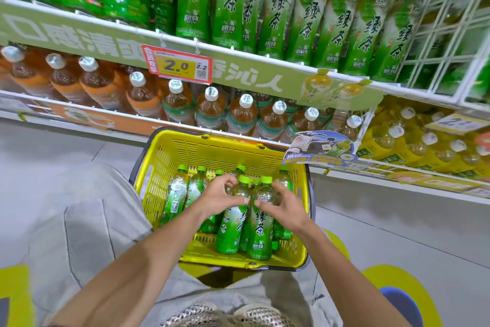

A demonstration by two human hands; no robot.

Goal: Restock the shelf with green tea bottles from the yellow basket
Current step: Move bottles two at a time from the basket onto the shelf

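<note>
The yellow basket stands on the floor before the shelves and holds several green tea bottles. Two of them stand upright at its front. My left hand grips the left bottle round its neck. My right hand grips the right bottle near its shoulder. Other green tea bottles lean in the basket behind and to the left. The upper shelf carries a row of matching green tea bottles.
The lower shelf holds brown tea bottles with white caps, and yellow drinks sit at the right. A price tag and a cardboard sign stick out from the shelf edges. My knee is left of the basket.
</note>
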